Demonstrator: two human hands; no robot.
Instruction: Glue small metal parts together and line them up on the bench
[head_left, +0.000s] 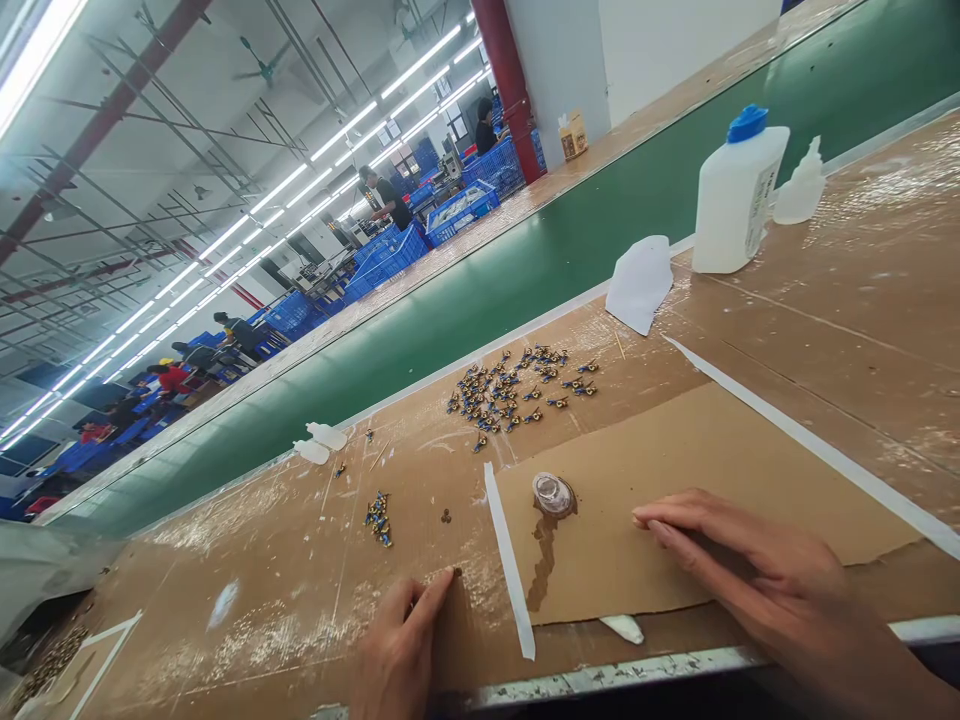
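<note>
My left hand [401, 635] rests at the table's front, mostly curled, with its index fingertip pressed on a small dark brown piece [457, 572]. A few similar brown bits [446, 516] lie just beyond it. Over a sheet of cardboard [645, 450], my right hand [750, 570] has thumb and index finger pinched together; what is between them is too small to make out. To its left, a small clear cup [553, 494] stands on the cardboard beside a dark wet streak. A small heap of blue-and-gold parts [379, 519] lies beyond my left hand.
A larger spread of blue-and-gold parts [499, 392] lies farther back. Two small white bottles [320, 442] lie at the left. A blue-capped bottle [739, 195], a squeeze bottle [802, 185] and white paper [641, 284] are at back right. A green belt [480, 300] runs behind.
</note>
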